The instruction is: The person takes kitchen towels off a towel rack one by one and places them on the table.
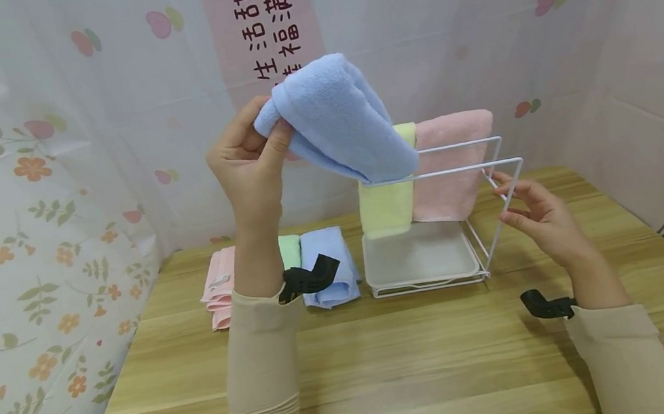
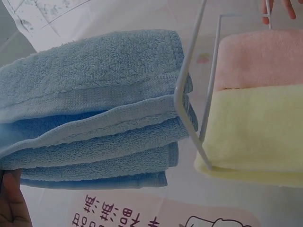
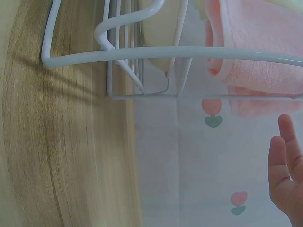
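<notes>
My left hand [image 1: 248, 169] pinches a folded light-blue towel [image 1: 340, 117] by its left end, held up at the left of a white wire rack [image 1: 463, 169]. The towel's lower right corner overlaps the rack's front top rail in the head view. Its stacked folds fan out in the left wrist view, beside the rack's end. A yellow towel [image 1: 386, 207] and a pink towel [image 1: 453, 166] hang over the rack side by side. My right hand [image 1: 545, 217] holds the rack's right side frame, thumb at the front bar and fingers beyond it; two fingers look extended in the right wrist view.
A pale tray [image 1: 420, 255] sits in the rack's base. Left of it on the wooden table [image 1: 387, 364] lie a folded blue towel [image 1: 329, 262], a green one [image 1: 290, 251] and a pink one [image 1: 218, 288], partly behind my left arm. Patterned curtains [image 1: 131, 120] hang behind.
</notes>
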### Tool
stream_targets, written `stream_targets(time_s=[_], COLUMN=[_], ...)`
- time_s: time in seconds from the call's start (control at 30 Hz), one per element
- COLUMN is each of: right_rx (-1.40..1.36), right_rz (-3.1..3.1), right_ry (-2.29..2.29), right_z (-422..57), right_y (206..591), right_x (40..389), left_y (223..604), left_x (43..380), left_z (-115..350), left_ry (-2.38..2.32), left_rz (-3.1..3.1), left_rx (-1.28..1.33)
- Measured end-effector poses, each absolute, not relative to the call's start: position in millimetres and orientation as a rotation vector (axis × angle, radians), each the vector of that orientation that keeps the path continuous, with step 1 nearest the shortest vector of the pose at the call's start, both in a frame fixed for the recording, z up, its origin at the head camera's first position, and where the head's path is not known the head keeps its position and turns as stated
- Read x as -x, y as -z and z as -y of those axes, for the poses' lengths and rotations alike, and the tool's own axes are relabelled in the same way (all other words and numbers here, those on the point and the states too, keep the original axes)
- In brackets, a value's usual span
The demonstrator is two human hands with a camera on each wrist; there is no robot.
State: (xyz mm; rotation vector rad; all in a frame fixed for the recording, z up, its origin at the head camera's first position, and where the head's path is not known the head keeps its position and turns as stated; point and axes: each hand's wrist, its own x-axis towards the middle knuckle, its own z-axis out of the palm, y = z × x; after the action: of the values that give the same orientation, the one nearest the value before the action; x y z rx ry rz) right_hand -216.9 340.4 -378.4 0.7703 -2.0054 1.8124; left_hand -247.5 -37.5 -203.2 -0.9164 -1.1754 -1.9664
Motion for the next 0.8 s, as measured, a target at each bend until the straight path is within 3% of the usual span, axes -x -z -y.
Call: stream_targets(time_s=[0.8], right_rx=[-0.775], right_rz=[1.969], right_ry=[-1.836], right_z=[-339.4], right_y=[380.1], right_x=[218.9], left_y=[219.7], left_x=[248.9], left_z=[69.0], left_ry=[1.996], left_rz=[1.185], left_rx=[0.742])
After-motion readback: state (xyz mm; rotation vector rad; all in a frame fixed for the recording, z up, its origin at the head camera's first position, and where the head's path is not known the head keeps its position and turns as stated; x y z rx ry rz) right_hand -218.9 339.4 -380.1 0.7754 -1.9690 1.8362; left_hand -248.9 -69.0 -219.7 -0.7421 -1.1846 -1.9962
